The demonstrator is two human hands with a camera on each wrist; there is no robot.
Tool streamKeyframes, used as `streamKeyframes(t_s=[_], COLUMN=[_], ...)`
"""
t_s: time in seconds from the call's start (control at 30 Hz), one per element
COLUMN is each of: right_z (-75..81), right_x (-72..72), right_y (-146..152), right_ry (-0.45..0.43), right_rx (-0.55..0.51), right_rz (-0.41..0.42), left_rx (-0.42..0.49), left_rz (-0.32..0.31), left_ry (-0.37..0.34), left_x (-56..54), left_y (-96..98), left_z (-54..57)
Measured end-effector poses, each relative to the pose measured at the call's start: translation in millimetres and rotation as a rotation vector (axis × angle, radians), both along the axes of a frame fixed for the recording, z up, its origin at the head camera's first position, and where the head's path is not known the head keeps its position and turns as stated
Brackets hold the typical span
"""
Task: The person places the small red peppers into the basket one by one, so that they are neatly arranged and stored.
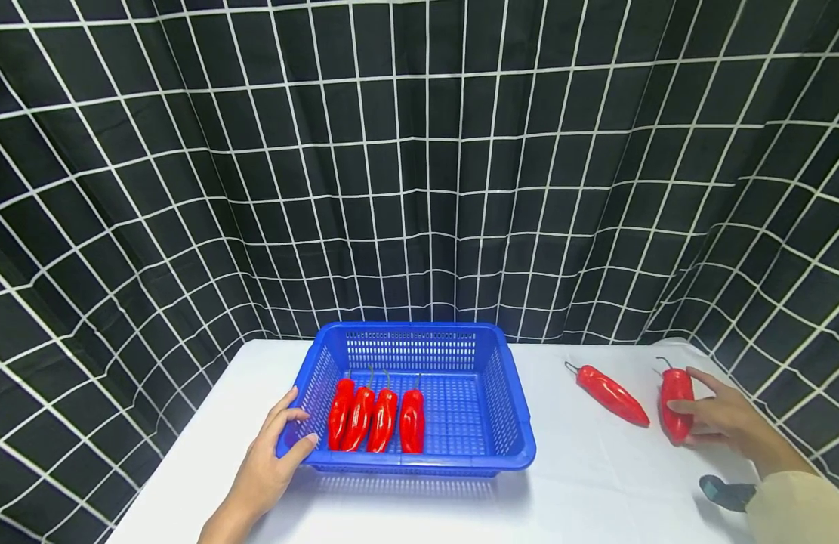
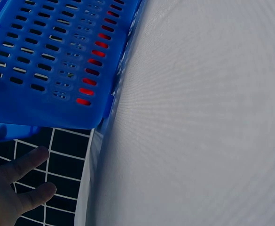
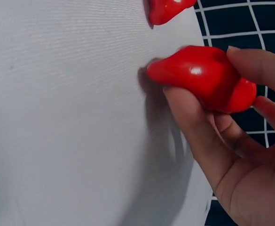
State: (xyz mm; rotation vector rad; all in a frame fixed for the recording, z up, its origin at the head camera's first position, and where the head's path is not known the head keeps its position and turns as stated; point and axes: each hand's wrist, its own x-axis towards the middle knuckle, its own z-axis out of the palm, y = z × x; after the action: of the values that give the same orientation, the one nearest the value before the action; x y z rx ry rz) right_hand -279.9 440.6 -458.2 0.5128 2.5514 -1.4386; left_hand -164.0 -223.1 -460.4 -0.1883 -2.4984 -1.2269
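My right hand (image 1: 721,415) holds a red chili pepper (image 1: 676,389) at the right side of the table, thumb on one side and fingers on the other. In the right wrist view, this glossy pepper (image 3: 208,77) has its tip near the white cloth; its stem is hidden there. Another red chili pepper (image 1: 612,395) lies just left of it. My left hand (image 1: 266,461) rests at the front left corner of a blue basket (image 1: 419,461), its fingers spread and fairly straight. Several red peppers (image 1: 384,419) lie side by side in the basket's left half, stems toward the back.
A white cloth (image 1: 582,483) covers the table. Black curtains with a white grid (image 1: 446,189) enclose the back and sides. The basket has perforated walls (image 2: 48,56) and a raised rim. A dark rounded piece (image 1: 725,493) shows beside my right sleeve.
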Motion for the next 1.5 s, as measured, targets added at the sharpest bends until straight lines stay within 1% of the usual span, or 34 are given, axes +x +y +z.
streamKeyframes(t_s=[0.1,0.27,0.57,0.7,0.93,1.17,1.23,1.5], right_z=[0.2,2.2,6.7,7.5,12.4,24.4,28.3,39.7], right_x=[4.2,11.2,22.6,28.9,40.3,52.1,55.1,62.5], right_y=[1.4,3.2,-3.9,-7.8,-16.4,-32.9,-39.3,-61.1], right_ry=[0.009,0.023,0.049,0.083,0.169,0.224,0.234,0.261], right_rx=[-0.049,-0.164,-0.326,-0.370,-0.397,-0.530,-0.552,-0.569], right_rz=[0.017,0.055,0.051,0.064,0.115,0.144,0.147,0.202], left_rx=[-0.003,-0.009,-0.013,-0.011,-0.005,-0.004,-0.004,-0.008], left_rz=[0.002,0.007,0.008,0.005,-0.003,0.003,0.001,0.001], left_ry=[-0.006,-0.013,-0.020,-0.018,-0.019,-0.021,-0.025,-0.042], left_x=[-0.1,0.1,0.8,0.9,0.4,1.1,1.0,1.0], left_y=[0.0,0.8,0.3,0.2,0.7,-0.7,-0.6,-0.1], left_z=[-0.9,-0.6,1.1,0.6,1.9,0.8,1.3,1.8])
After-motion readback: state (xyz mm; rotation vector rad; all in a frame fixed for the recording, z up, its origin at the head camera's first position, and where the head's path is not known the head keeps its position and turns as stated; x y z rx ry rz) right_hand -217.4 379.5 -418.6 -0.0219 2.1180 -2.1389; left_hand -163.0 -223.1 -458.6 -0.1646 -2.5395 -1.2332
